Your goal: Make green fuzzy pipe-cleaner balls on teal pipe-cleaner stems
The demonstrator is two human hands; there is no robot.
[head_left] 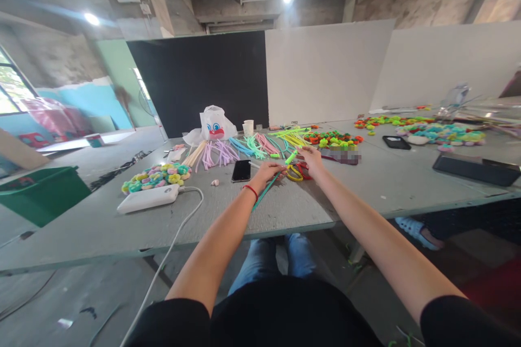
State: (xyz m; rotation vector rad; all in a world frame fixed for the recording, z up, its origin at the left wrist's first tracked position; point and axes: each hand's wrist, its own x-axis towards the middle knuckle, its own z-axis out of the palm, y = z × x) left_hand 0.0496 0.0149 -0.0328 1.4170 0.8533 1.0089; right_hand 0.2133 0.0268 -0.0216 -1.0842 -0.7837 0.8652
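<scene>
My left hand (266, 173), with a red string on the wrist, is closed on a thin dark-green pipe cleaner (264, 196) that slants down towards the table's front edge. In my right hand (311, 159) the fingertips pinch a short, bright lime-green stick-like piece (291, 157), whose exact kind I cannot make out. Its lower end comes close to my left fingers; whether it touches the pipe cleaner is unclear. Scissors with yellow and red handles (295, 174) lie just under my right hand. A black phone (241, 171) rests left of my left hand.
Behind my hands lie bundles of purple pipe cleaners (217, 154) and other colours. Fluffy pastel pieces (157, 178) and a white power bank (148, 199) with a cable are at left. Orange-green pieces (334, 140), a dark case (476, 168) and a green bin (44, 195) also stand around.
</scene>
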